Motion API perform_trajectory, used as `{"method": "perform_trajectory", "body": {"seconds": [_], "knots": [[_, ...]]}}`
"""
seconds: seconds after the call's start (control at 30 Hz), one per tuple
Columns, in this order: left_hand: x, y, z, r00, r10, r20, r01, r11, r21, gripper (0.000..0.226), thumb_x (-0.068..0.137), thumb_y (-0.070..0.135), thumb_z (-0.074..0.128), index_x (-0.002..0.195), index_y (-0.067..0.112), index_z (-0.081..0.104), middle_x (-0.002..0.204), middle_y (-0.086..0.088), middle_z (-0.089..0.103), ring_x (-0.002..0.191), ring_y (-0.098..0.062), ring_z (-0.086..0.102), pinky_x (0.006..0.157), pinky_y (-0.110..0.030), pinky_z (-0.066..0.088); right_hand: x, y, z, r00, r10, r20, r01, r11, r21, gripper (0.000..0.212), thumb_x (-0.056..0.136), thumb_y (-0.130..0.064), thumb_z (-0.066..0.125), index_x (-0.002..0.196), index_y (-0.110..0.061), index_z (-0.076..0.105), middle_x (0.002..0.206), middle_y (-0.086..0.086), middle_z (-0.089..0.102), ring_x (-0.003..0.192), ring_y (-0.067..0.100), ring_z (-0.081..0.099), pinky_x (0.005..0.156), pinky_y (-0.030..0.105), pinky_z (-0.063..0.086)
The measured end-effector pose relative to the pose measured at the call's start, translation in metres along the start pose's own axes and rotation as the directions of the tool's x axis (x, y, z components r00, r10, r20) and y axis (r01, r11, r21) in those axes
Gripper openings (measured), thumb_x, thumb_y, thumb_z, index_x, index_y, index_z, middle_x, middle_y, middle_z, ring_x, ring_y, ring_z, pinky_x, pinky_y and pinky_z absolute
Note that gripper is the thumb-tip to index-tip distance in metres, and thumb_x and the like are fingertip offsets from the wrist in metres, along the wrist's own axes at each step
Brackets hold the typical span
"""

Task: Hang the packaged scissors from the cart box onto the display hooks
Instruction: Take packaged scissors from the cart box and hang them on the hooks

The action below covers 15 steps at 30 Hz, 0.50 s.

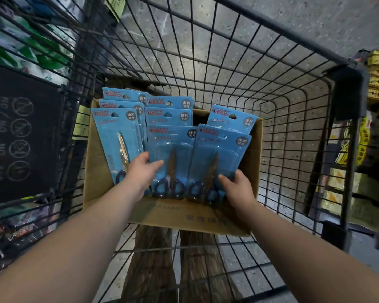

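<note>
A brown cardboard box (184,217) sits in a black wire cart and holds several blue blister packs of scissors standing on end. My left hand (141,170) grips the lower edge of the middle front pack (171,154), thumb on its face. My right hand (236,185) holds the lower right corner of the right front pack (219,154), thumb across the black handles. More packs (116,130) stand behind and to the left, and one (232,119) leans at the back right. No display hooks are in view.
The cart's wire walls (282,127) surround the box, with a black sign panel (18,136) on the left side. Shelves of goods stand at the left (26,47) and right (376,84). Grey speckled floor shows beyond the cart.
</note>
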<state>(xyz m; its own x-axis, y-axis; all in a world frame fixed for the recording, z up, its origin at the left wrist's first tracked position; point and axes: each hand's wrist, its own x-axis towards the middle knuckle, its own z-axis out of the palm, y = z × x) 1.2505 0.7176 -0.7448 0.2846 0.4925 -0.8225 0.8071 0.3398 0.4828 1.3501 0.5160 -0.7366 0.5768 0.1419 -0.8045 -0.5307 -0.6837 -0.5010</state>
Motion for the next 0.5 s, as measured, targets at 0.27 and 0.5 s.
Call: {"method": "perform_trajectory", "body": {"seconds": [0.27,0.5], "knots": [[-0.043,0.03,-0.031,0.998,0.052,0.03,-0.049,0.994,-0.098,0.022,0.089,0.013,0.06,0.11,0.008,0.062,0.109,-0.01,0.067,0.095,-0.027,0.065,0.086,-0.041,0.053,-0.037,-0.041,-0.005,0.992,-0.116,-0.045,0.117,0.993,0.027,0.013,0.091,-0.023,0.056,0.102,-0.016,0.056,0.1,0.002,0.062,0.09,0.014,0.059,0.072,0.019,0.052],[-0.105,0.056,-0.081,0.989,0.141,-0.03,-0.144,0.956,-0.255,0.006,0.091,0.01,0.056,0.091,0.009,0.062,0.092,-0.014,0.07,0.073,-0.02,0.069,0.067,-0.031,0.057,-0.096,-0.099,-0.008,0.98,-0.194,-0.033,0.195,0.98,0.032,0.027,0.091,-0.026,0.056,0.111,-0.009,0.06,0.11,0.01,0.066,0.101,0.026,0.062,0.091,0.044,0.051]]}}
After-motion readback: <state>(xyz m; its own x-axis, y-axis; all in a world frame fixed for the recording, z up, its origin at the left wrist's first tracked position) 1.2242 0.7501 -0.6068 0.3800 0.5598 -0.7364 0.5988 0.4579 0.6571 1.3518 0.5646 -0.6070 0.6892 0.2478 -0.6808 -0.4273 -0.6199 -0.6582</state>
